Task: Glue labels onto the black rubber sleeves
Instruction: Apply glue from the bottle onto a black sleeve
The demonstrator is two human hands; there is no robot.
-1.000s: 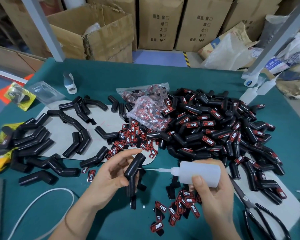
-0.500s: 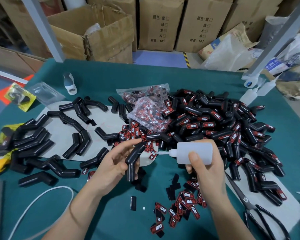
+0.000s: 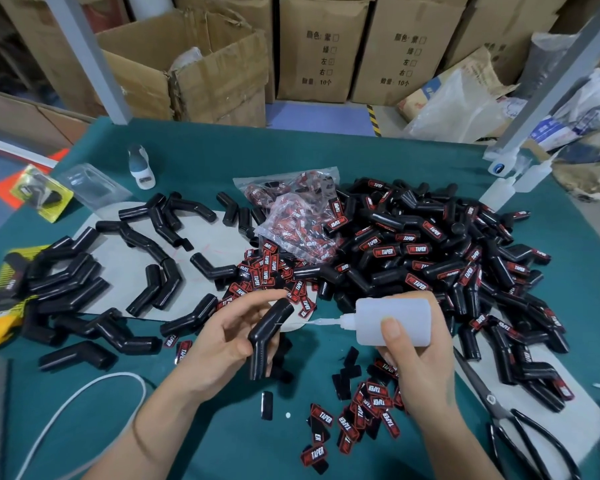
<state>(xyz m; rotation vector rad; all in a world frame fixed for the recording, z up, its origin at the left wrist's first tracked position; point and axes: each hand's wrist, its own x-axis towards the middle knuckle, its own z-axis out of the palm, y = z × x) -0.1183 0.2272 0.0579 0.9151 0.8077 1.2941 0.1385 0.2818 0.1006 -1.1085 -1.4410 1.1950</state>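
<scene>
Head view: left hand (image 3: 219,344) grips 1 bent black rubber sleeve (image 3: 267,336) w/ fingers & thumb curled round it, held above the teal-covered table (image 3: 201,441), upper end tilted up-right. Right hand (image 3: 418,362) wraps a translucent white plastic glue bottle (image 3: 394,322), thumb pressed on its side; bottle lies sideways, thin nozzle pointing left, tip at or touching the sleeve's upper part. Big heap of labelled black sleeves (image 3: 430,258) behind & right of the hands. Unlabelled black sleeves (image 3: 84,285) spread at left, some on a grey sheet. Loose red-black "TAPER" labels (image 3: 361,414) lie near the right wrist, more just behind the left hand. Clear plastic bag of labels (image 3: 298,223) mid-table. Black-handled scissors (image 3: 520,427) at right edge.
</scene>
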